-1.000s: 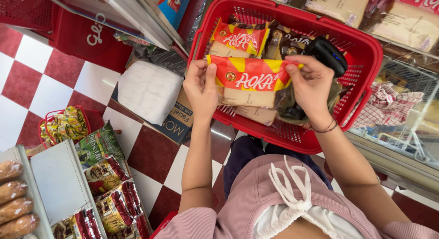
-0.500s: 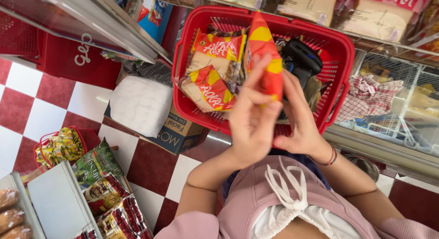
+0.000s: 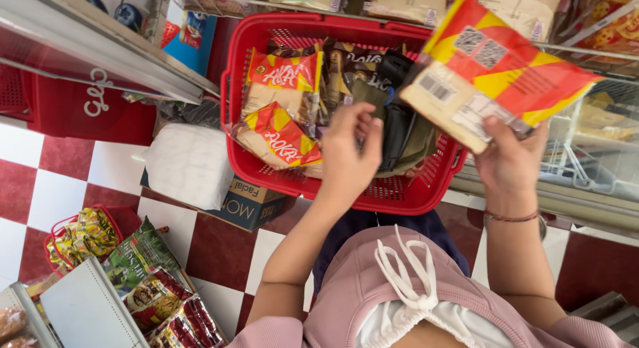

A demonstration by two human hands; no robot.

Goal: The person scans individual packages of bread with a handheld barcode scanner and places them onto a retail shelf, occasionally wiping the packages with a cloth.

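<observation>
Snack bags [image 3: 150, 281] on the lower-left rack. Red basket [image 3: 406, 195] ahead, matching red-and-yellow packs [image 3: 283, 115] inside. Your left hand [image 3: 349, 158] hovers over the basket, fingers loosely curled, holding nothing. Your right hand [image 3: 509, 161] pinches the wafer packet [image 3: 496, 75] by its lower edge, raised right of the basket (back side up: beige panel, red-yellow rays).

Basket [image 3: 426, 195] sits upper centre of frame, on a cardboard box [image 3: 249, 205] at its lower-left corner; two snack packets [image 3: 283, 115] lie in its left half, a dark pouch [image 3: 399, 128] in its right half. Left hand [image 3: 349, 158] hovers over the basket's middle; right hand [image 3: 509, 161] is just right of the basket, holding a large packet [image 3: 499, 68] up at upper right. Padded bundle [image 3: 190, 165] lies left of the basket on the box, small basket of snacks [image 3: 83, 235] at lower left, shelf of packets [image 3: 160, 298] along the bottom-left edge.
</observation>
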